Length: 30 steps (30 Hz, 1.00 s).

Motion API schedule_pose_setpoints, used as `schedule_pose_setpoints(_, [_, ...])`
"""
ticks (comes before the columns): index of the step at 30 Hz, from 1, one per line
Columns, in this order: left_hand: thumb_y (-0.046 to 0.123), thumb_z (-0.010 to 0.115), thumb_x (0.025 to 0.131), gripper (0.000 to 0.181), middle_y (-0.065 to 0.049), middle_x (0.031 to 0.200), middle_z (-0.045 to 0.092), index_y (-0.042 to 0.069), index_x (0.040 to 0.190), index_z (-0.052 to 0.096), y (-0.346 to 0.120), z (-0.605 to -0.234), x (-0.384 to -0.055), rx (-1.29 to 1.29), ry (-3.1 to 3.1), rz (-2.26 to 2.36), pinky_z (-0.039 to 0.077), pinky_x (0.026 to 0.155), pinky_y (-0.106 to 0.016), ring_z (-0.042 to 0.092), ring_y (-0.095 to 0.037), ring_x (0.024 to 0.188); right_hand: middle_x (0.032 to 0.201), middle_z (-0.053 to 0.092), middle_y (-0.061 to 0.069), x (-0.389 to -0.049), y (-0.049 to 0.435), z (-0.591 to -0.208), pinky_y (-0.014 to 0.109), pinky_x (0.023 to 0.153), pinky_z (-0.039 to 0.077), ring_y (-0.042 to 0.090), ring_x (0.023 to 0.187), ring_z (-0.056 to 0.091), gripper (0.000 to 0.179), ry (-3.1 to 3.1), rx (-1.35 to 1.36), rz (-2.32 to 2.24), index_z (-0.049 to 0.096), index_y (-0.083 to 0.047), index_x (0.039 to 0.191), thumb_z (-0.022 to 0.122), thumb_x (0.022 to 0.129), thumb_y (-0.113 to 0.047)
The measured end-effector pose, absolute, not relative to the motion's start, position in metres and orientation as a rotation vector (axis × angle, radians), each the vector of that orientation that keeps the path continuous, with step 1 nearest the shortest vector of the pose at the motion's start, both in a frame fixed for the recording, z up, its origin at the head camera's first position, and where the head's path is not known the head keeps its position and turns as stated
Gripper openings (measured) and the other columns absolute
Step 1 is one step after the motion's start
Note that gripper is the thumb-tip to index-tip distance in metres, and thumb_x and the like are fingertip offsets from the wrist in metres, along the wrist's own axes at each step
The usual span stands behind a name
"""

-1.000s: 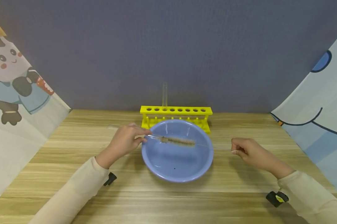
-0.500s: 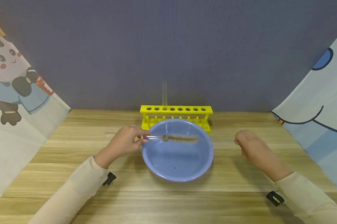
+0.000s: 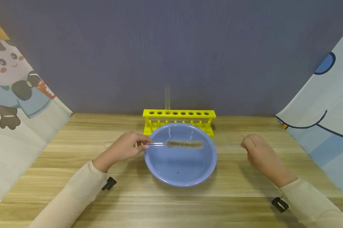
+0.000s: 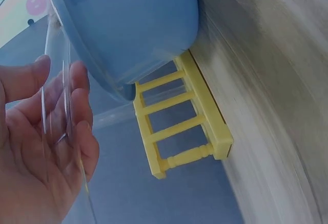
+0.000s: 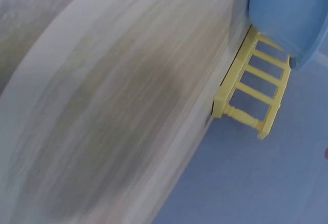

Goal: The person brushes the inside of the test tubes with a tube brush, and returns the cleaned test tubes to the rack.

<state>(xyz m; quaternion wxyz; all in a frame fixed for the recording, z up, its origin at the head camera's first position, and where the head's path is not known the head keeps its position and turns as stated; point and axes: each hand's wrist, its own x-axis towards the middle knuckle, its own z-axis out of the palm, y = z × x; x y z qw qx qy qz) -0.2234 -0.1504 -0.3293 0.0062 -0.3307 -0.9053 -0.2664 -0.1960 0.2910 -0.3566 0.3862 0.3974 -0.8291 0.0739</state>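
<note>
In the head view my left hand (image 3: 128, 146) holds a clear glass test tube (image 3: 157, 144) level, between thumb and fingers. The tube's mouth points right, over the blue basin (image 3: 180, 182); its rounded end sticks out left of the hand. Right at the mouth begin the brown bristles of a test tube brush (image 3: 185, 144), lying across above the basin. Its thin wire handle runs right, faintly visible, to my right hand (image 3: 259, 155), whose curled fingers pinch the end. In the left wrist view the tube (image 4: 57, 85) lies along the fingers. The right wrist view does not show the right hand.
Behind the basin stands a yellow test tube rack (image 3: 179, 113), its base partly hidden by the basin. One clear test tube (image 3: 167, 98) stands upright in it. A grey-blue partition (image 3: 171, 47) rises behind the wooden table (image 3: 171, 205); printed cloths hang at both sides.
My right hand has moved a little to the right, and the brush has shifted right with it. The tube and brush have gone from sloping to nearly level.
</note>
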Motion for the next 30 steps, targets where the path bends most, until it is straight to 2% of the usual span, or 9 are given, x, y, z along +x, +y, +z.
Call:
schedule_pose_setpoints(1, [0.013,0.064,0.088,0.020,0.004,0.083,0.067,0.005,0.105,0.071,-0.152,-0.330,-0.224,-1.017,-2.838,-0.841,0.046,0.060,-0.025,0.054,-0.008,0.070,0.072,0.045,0.008,-0.196,0.293,-0.357,0.036,0.056,0.038,0.025,0.064,0.044,0.011,-2.110,0.999,0.190,0.047,0.001,0.077,0.042,0.084,0.008])
schedule_pose_setpoints(3, [0.013,0.063,0.089,0.020,0.004,0.084,0.067,0.006,0.106,0.071,-0.157,-0.331,-0.225,-0.973,-2.848,-0.859,0.046,0.062,-0.026,0.054,-0.009,0.071,0.071,0.045,0.007,-0.197,0.297,-0.357,0.035,0.056,0.038,0.025,0.064,0.045,0.026,-2.102,0.967,0.201,0.047,0.001,0.077,0.033,0.097,-0.006])
schedule_pose_setpoints(5, [0.012,0.063,0.089,0.019,0.004,0.084,0.068,0.007,0.105,0.071,-0.160,-0.332,-0.227,-0.949,-2.849,-0.881,0.046,0.063,-0.027,0.055,-0.010,0.072,0.070,0.044,0.006,-0.196,0.300,-0.357,0.034,0.056,0.037,0.024,0.063,0.044,0.039,-2.087,0.940,0.202,0.047,0.000,0.077,0.024,0.102,-0.018])
schedule_pose_setpoints(7, [0.012,0.062,0.089,0.019,0.004,0.084,0.068,0.007,0.106,0.071,-0.163,-0.333,-0.228,-0.956,-2.844,-0.899,0.047,0.066,-0.028,0.055,-0.010,0.074,0.070,0.044,0.006,-0.195,0.302,-0.356,0.033,0.057,0.036,0.023,0.063,0.044,0.041,-2.073,0.931,0.204,0.047,0.000,0.076,0.025,0.103,-0.021])
schedule_pose_setpoints(16, [0.013,0.059,0.091,0.020,0.003,0.086,0.070,0.004,0.104,0.070,-0.163,-0.328,-0.227,-1.078,-2.818,-0.968,0.048,0.064,-0.026,0.057,-0.008,0.071,0.066,0.043,0.008,-0.190,0.295,-0.350,0.031,0.052,0.033,0.023,0.057,0.041,0.036,-1.964,0.935,0.183,0.048,0.001,0.073,0.030,0.101,-0.014])
schedule_pose_setpoints(20, [0.014,0.057,0.092,0.021,0.000,0.091,0.070,0.003,0.105,0.070,-0.163,-0.327,-0.226,-1.104,-2.851,-1.019,0.049,0.063,-0.026,0.062,-0.015,0.074,0.065,0.044,0.011,-0.189,0.293,-0.348,0.033,0.051,0.034,0.026,0.056,0.041,0.034,-1.905,0.903,0.174,0.047,0.002,0.072,0.033,0.100,-0.011])
schedule_pose_setpoints(27, [0.014,0.056,0.093,0.022,0.001,0.085,0.069,0.002,0.104,0.070,-0.162,-0.327,-0.226,-1.148,-2.875,-1.054,0.048,0.063,-0.026,0.059,-0.014,0.073,0.064,0.045,0.012,-0.187,0.290,-0.345,0.033,0.051,0.034,0.028,0.055,0.042,0.029,-1.858,0.896,0.203,0.047,0.003,0.072,0.037,0.097,-0.008])
schedule_pose_setpoints(30, [0.013,0.055,0.093,0.022,0.002,0.084,0.069,0.002,0.104,0.070,-0.162,-0.327,-0.225,-1.144,-2.883,-1.069,0.049,0.065,-0.026,0.061,-0.017,0.074,0.064,0.044,0.012,-0.186,0.289,-0.346,0.033,0.051,0.033,0.028,0.054,0.041,0.029,-1.851,0.894,0.217,0.048,0.004,0.072,0.038,0.097,-0.007])
